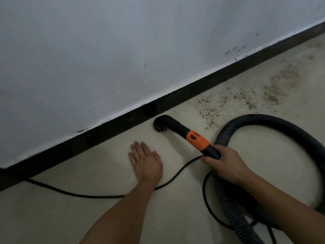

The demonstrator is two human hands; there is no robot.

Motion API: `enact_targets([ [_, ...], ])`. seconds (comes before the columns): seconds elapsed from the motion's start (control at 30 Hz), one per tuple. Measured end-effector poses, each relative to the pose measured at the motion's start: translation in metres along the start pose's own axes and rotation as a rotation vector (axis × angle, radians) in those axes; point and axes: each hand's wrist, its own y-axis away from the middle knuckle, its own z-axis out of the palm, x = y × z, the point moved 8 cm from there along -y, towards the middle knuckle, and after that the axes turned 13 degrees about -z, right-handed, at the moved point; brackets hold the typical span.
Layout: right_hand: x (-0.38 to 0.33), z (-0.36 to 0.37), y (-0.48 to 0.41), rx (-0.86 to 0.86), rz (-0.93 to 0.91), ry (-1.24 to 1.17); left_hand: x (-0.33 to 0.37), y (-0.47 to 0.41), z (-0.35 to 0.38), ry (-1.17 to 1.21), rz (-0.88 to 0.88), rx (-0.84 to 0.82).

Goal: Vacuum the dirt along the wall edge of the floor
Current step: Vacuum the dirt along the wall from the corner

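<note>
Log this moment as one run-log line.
right hand: grips vacuum handle | nozzle: on floor by baseboard | left hand: flat on floor | dirt: remains right of nozzle

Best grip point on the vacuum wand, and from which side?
Grip the black handle behind the orange collar, where the right hand holds the vacuum wand. Come from the hose end: the shaft slants toward the nozzle by the baseboard.
</note>
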Motion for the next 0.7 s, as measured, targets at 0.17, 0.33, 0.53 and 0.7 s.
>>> enact_targets([
  [0.17,0.005,-0.022,0.046,0.018,0.109,-0.103,-0.059,0.025,-0.015,-0.064,0.000,-0.061],
  [0.33,-0.007,0.000,0.103,-0.259,0.021,0.053,-0.089,0.051,-0.006,-0.129,0.095,-0.035],
  [0.53,-0.029,0.002,0.065,0.005,0.022,0.156,-0.089,0.048,-0.002,-0.172,0.128,-0.105],
  [0.7,-0.058,0.034,0.024,-0.007,0.046,0.019,-0.092,0.043,0.000,-0.187,0.170,-0.186],
])
